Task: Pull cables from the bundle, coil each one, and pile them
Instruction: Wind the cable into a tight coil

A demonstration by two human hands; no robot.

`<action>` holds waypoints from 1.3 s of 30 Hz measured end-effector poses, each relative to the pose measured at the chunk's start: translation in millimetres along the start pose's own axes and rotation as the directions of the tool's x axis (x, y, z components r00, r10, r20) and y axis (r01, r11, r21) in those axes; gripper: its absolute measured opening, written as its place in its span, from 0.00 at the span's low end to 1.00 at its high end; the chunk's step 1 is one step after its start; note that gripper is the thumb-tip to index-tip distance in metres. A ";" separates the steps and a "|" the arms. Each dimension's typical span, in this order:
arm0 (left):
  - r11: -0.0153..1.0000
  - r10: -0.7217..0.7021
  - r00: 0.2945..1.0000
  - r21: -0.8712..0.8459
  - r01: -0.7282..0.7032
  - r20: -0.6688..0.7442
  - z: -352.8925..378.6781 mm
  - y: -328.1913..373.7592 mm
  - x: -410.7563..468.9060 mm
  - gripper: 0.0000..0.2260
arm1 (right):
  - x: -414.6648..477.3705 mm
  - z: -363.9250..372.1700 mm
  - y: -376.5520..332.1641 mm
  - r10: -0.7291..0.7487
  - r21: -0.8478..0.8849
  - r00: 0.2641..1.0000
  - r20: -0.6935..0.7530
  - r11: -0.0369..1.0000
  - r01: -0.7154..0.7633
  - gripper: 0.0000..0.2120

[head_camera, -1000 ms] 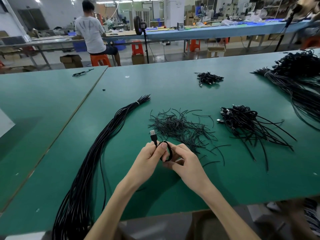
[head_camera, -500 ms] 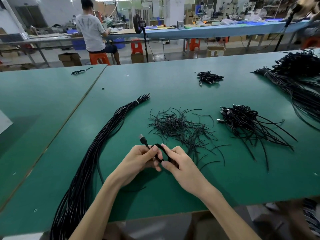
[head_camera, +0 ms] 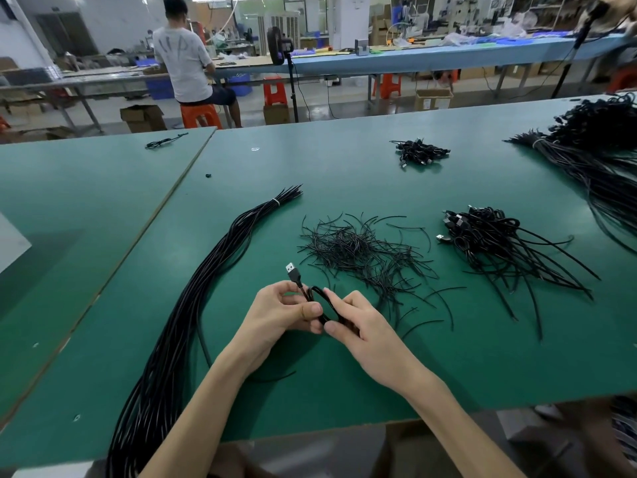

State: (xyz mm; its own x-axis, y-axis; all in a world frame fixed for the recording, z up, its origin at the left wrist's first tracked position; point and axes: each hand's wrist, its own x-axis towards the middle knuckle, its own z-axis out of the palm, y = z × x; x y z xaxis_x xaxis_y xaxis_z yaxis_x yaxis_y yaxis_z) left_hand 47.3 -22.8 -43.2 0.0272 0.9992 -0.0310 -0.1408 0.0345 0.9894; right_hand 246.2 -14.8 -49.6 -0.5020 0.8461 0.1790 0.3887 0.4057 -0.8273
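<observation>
The green table (head_camera: 344,174) bears a cable bundle (head_camera: 213,270); benches (head_camera: 431,56) behind.

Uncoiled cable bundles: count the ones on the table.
2. The near bundle lies left of the left hand; the far-right bundle runs off the frame edge, so more could be hidden.

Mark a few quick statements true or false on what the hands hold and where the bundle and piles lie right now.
1. The left hand and the right hand both hold one looped cable. True.
2. The cable's plug points down at the table. False: it sticks up and away, beyond the left hand.
3. The long bundle lies to the left of the hands. True.
4. The pile of coiled cables lies left of the bundle. False: it lies far to the right, past the heap of short ties.
</observation>
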 end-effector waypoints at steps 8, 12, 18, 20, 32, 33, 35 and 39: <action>0.997 0.055 0.996 0.045 -0.058 0.077 -2.7 -0.1 -4.8 0.17 | 0.9 4.4 4.8 -0.034 -0.077 0.999 0.008 0.996 0.035 0.28; 0.998 0.057 0.997 0.027 -0.059 0.047 -0.7 1.4 -6.8 0.15 | 0.4 8.6 5.6 -0.049 -0.149 0.999 0.017 0.987 0.051 0.28; 0.996 0.082 0.996 0.036 -0.083 0.027 2.5 0.3 -7.6 0.10 | -1.9 8.4 1.8 -0.027 -0.187 0.999 0.029 0.982 0.032 0.27; 0.994 0.100 0.995 0.049 -0.101 0.018 3.5 -0.3 -7.9 0.09 | -3.4 8.8 -0.8 -0.024 -0.236 0.999 0.032 0.971 0.031 0.28; 0.985 0.135 0.991 0.104 -0.136 0.015 1.7 -6.3 -5.9 0.07 | -11.0 18.6 -8.4 -0.191 -0.569 0.982 0.002 0.807 0.158 0.27; 0.984 0.135 0.991 0.119 -0.135 0.008 1.8 -6.3 -5.8 0.08 | -11.2 18.3 -8.6 -0.196 -0.574 0.981 0.001 0.803 0.161 0.27; 0.975 0.141 0.990 0.174 -0.136 -0.011 2.2 -6.0 -6.1 0.08 | -11.3 17.7 -10.5 -0.189 -0.570 0.982 -0.009 0.808 0.150 0.26; 0.974 0.131 0.991 0.183 -0.130 0.008 2.1 -5.5 -6.2 0.09 | -11.7 15.4 -11.8 -0.141 -0.524 0.990 -0.021 0.844 0.110 0.21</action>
State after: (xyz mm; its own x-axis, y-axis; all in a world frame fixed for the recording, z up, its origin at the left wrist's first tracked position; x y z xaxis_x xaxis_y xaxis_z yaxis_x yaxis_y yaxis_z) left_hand 50.0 -29.3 -48.1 0.0162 0.9949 0.0996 0.0409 -0.1002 0.9941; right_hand 235.6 -34.8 -50.1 -0.5360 0.7872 0.3051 0.6782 0.6167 -0.3997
